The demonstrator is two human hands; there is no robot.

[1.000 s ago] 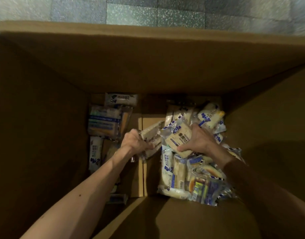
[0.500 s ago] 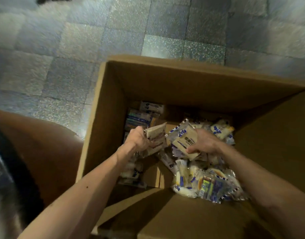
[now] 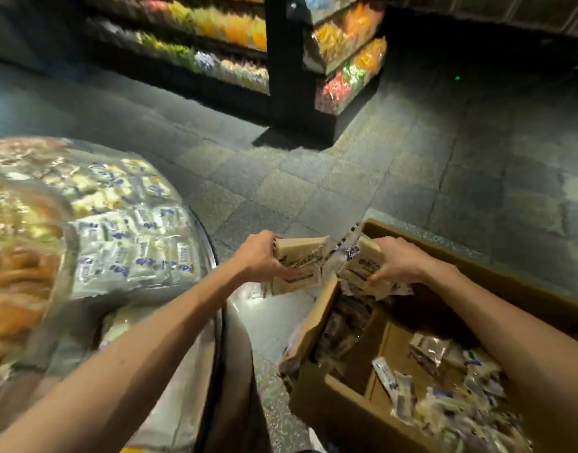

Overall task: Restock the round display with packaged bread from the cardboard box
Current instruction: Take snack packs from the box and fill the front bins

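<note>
The round display (image 3: 206, 238) fills the left of the frame, blurred, with white-and-blue bread packs (image 3: 134, 246) lying in rows right out to its near edge and darker baked goods heaped at the far left. With that much stock by the rim, anything dropped loosely on top would likely slide off onto the tiled floor (image 3: 281, 191), so the new packs need a flat spot, not the slope.

At centre, the left hand (image 3: 261, 259) has its fingers curled round a small stack of packaged bread (image 3: 299, 263), thumb on the near side. It hangs over the gap between display and box, nothing beneath it but floor. The stack looks to be several packs pinched together; slick wrappers could shear past each other, and the bottom one would probably go first. Squeezing harder would crush the soft bread.

Just right of it, the right hand (image 3: 397, 261) grips a second bunch (image 3: 359, 263), fingers wrapped over the top, with wrapper ends trailing loose below. It sits above the left wall of the cardboard box (image 3: 346, 416), whose bent flap lies close underneath. Those trailing ends could catch on the flap and tug a pack free.

In the lower right, more packets (image 3: 444, 380) lie scattered on the box bottom, so further trips are likely. Both hands are full, so neither is free to catch a falling pack.
</note>
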